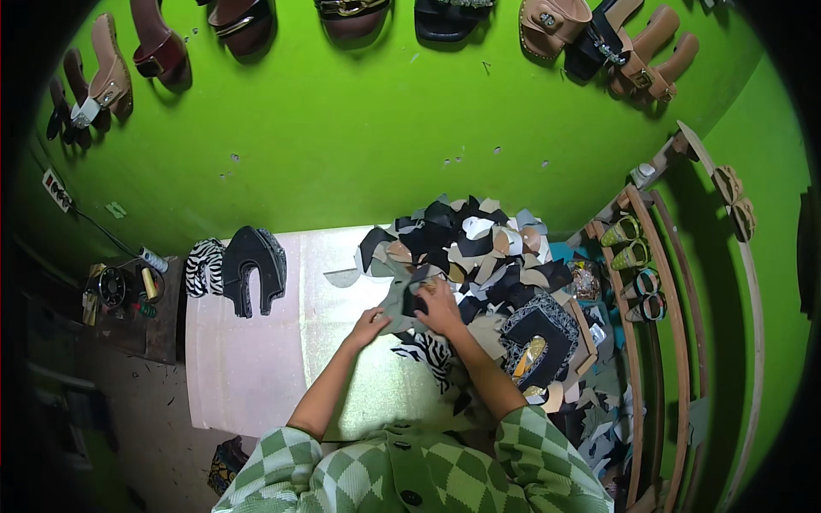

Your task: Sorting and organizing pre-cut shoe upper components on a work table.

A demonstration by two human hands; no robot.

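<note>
Between left grip (369, 326), pinching its edge, and right grip (440, 309), closure unclear, grey-green piece (396, 304)

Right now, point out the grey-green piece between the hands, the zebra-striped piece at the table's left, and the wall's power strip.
Grey-green piece (396, 303): head view, its middle.
Zebra-striped piece (204, 251): head view, upper part.
Power strip (56, 190): head view, front face.
</note>
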